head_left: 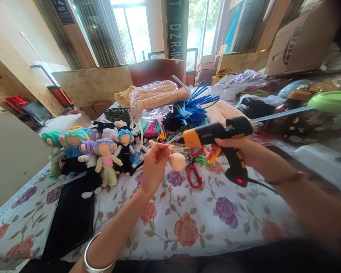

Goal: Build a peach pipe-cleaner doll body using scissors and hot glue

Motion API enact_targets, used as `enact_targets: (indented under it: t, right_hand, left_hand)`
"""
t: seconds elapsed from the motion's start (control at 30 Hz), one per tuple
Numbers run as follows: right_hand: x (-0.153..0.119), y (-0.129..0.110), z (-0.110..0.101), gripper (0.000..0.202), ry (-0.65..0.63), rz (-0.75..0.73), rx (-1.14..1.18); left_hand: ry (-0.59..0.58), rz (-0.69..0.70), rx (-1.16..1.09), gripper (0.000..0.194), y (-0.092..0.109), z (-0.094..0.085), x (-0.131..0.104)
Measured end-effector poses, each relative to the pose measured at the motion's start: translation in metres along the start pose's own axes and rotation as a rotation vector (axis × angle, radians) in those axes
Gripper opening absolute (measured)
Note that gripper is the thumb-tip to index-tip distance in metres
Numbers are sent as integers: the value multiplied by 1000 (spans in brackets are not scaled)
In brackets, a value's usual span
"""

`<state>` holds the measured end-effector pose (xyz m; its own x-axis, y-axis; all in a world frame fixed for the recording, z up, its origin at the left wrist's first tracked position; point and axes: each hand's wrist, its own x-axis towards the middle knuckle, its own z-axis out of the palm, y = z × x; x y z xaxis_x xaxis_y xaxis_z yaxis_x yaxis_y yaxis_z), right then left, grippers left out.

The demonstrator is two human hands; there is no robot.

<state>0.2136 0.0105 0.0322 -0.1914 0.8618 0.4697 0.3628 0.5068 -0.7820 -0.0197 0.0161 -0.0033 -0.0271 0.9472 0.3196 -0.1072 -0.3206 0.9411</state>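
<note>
My right hand (235,149) grips a black and orange hot glue gun (213,134), with a red light glowing at the base of its handle and a long clear glue stick (282,113) sticking out of its back. Its nozzle points left, close to my left hand (157,163). There, my fingers are pinched on a peach pipe-cleaner piece, from which a wound peach ball (177,161) hangs. Beneath, on the flowered tablecloth (199,204), lie red-handled scissors (194,176), partly hidden by the glue gun.
Several yarn-like dolls (106,159) with coloured hair stand at the left, beside a black flat panel (71,216). Behind are blue pipe cleaners (191,110) and a plastic-wrapped peach bundle (160,96). Bags and a cardboard box (301,41) crowd the right. A cord trails from the glue gun.
</note>
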Motion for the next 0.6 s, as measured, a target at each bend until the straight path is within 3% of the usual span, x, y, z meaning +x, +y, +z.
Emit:
enact_targets:
  t: [0.1,0.2,0.6]
  right_hand:
    - [-2,11,11,37,-308,415,451]
    - [-4,13,15,34,-322,631,597]
    - [-5,0,22,36,-312,679,798]
  left_hand:
    - [29,32,-4,19,2,0,0]
    - [35,63,-10,18,3,0,-1]
    - [44,115,-91,20,2,1,-1]
